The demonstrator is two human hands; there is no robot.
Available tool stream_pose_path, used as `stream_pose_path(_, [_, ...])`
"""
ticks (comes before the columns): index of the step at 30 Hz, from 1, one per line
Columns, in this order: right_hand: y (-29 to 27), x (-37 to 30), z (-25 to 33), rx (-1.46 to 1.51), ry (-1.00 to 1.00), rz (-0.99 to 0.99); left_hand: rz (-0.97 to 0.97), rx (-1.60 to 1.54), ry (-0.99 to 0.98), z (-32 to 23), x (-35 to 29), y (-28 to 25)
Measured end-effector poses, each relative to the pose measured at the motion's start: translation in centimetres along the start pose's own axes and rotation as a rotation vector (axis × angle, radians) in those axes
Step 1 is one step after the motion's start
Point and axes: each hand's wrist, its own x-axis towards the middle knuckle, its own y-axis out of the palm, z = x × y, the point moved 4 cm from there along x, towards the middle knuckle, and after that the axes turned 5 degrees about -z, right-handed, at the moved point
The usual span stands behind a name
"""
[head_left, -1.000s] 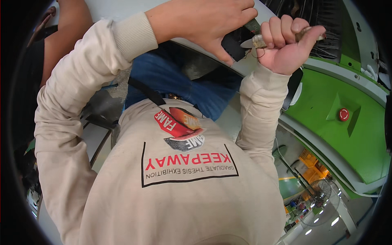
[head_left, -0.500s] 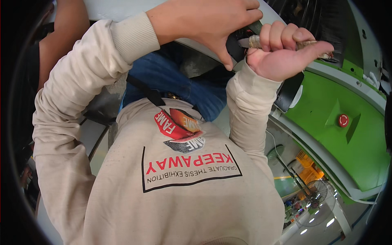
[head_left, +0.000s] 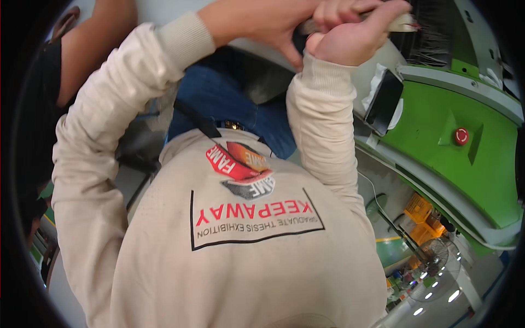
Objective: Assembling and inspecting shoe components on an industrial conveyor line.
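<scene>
My right hand [head_left: 353,41] is closed round a tool with a pale, wrapped handle [head_left: 406,23], whose end sticks out past my thumb. The working end of the tool is hidden between my hands. My left hand [head_left: 268,24] reaches in at the top edge, thumb pointing down, right up against my right hand. Its fingers are partly cut off by the frame and partly covered, and what it grips is hidden now; half a second ago a dark piece showed there.
A green machine panel [head_left: 437,158] with a red stop button [head_left: 461,136] stands at right. On its near edge a black phone-like slab [head_left: 384,101] lies on white paper. Another person's arm [head_left: 98,49] is at upper left. A fan [head_left: 435,262] and yellow crates [head_left: 418,208] are lower right.
Both hands have shifted up, the right one also to the left, so the tool and the dark piece are now mostly covered. The black slab on the panel is more fully seen.
</scene>
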Motion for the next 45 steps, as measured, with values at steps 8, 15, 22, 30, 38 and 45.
stream_pose_path(8, [-2.7,1.6,1.0,0.651,0.796,0.427,0.043,-0.052,0.005,-0.7,-0.3,-0.2])
stream_pose_path(15, [-10.2,4.2,3.7,-0.524,0.274,0.1,-0.057,-0.1,0.001,-0.7,-0.9,-0.2])
stream_pose_path(22, [-13.9,-0.3,0.5,-1.403,-0.384,0.077,-0.195,-0.057,0.028,-2.3,-2.7,3.0])
stream_pose_path(30, [-9.1,-7.4,-0.3,-0.153,0.47,-0.084,-0.171,-0.273,0.017,-3.3,-2.7,1.8])
stream_pose_path(38, [-11.0,-12.7,3.5,-0.036,0.567,-0.362,-0.504,-0.502,-0.026,-4.0,-6.3,-4.4])
stream_pose_path(45, [-7.2,-13.6,6.5,0.402,0.632,-0.241,-0.767,-1.586,-0.26,-4.9,-3.8,-0.8])
